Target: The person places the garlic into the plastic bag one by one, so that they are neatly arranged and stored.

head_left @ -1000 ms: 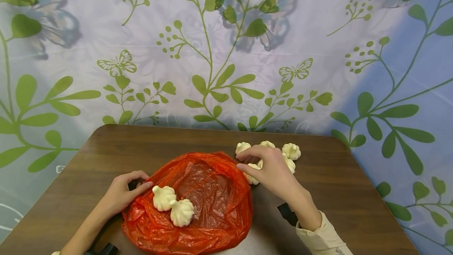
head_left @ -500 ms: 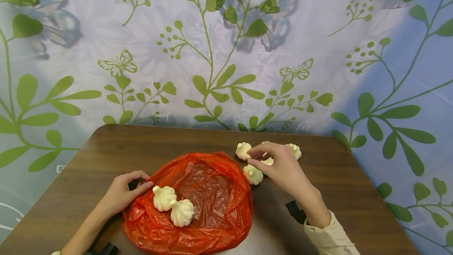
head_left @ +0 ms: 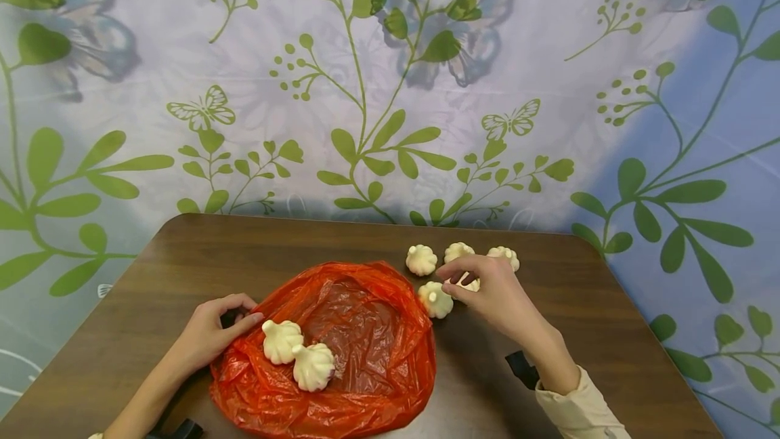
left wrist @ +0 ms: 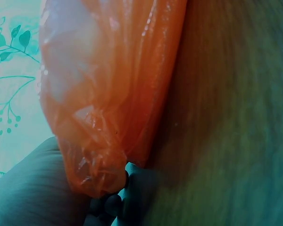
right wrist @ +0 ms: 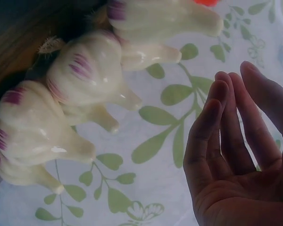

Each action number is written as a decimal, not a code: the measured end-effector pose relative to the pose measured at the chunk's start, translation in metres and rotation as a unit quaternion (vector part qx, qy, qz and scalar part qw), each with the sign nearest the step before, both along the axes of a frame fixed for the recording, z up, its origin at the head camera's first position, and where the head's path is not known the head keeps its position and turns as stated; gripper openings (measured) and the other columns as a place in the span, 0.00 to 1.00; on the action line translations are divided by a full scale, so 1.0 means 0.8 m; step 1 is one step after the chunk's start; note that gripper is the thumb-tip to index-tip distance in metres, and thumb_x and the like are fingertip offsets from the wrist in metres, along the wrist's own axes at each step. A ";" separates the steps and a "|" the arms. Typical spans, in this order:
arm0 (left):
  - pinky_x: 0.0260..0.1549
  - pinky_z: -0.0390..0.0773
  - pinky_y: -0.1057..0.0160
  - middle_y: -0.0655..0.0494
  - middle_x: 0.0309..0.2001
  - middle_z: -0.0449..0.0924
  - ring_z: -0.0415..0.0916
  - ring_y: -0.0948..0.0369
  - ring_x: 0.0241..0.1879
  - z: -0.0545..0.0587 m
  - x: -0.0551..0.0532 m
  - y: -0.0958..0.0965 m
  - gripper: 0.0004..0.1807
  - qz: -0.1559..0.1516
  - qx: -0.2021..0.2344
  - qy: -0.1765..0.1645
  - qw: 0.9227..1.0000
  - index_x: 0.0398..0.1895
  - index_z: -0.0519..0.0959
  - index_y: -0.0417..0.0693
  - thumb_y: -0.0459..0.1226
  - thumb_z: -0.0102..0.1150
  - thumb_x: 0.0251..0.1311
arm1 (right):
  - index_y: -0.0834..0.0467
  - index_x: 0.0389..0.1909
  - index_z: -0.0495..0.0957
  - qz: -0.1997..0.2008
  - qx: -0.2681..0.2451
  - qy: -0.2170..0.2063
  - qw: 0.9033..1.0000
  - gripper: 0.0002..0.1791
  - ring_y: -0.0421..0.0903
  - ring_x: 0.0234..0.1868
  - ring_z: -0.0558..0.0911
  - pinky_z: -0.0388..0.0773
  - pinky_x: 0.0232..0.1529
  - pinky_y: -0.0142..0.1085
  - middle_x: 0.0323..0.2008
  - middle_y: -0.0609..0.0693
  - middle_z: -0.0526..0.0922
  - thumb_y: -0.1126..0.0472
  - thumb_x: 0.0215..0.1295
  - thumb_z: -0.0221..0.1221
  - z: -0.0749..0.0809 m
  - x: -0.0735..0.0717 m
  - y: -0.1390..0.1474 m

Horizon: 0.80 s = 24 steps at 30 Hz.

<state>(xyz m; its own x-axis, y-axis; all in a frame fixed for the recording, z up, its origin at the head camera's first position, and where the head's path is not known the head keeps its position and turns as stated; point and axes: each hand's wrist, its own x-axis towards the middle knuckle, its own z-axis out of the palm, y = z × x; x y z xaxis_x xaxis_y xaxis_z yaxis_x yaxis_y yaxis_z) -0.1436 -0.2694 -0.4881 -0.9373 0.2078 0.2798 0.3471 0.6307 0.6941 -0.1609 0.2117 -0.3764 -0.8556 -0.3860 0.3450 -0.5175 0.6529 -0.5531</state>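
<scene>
A red plastic bag [head_left: 380, 398] lies spread with its mouth wide in front of me. Two cream-white garlic bulbs [head_left: 313, 366] rest in its left part. At the bag's left rim, my left hand [head_left: 207, 335] pinches the thin plastic; the left wrist view shows the gathered bag [left wrist: 96, 155] between thumb and fingers. My right hand [head_left: 496, 293] hovers over a group of several garlic bulbs [head_left: 435, 299] right of the bag, partly covering some. In the right wrist view its loosely bent fingers [right wrist: 236, 127] hold nothing, apart from glossy, purple-streaked garlic bulbs [right wrist: 85, 68].
The brown wooden table [head_left: 292, 239] has its far edge against a hanging cloth [head_left: 390, 87] printed with leaves and butterflies. Dark wrist straps [head_left: 522, 368] show below my hands.
My right hand has drifted right and slightly down, away from the bag, uncovering more of the garlic bulbs. The left hand, the bag and the two bulbs in it stay put.
</scene>
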 end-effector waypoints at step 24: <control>0.27 0.70 0.67 0.66 0.25 0.75 0.70 0.67 0.26 -0.002 -0.001 -0.001 0.06 0.000 0.006 -0.004 1.000 0.34 0.84 0.64 0.40 0.72 0.66 | 0.50 0.40 0.91 0.044 0.047 -0.012 0.998 0.12 0.42 0.38 0.85 0.87 0.40 0.40 0.38 0.39 0.89 0.65 0.56 0.79 -0.039 -0.018 -0.011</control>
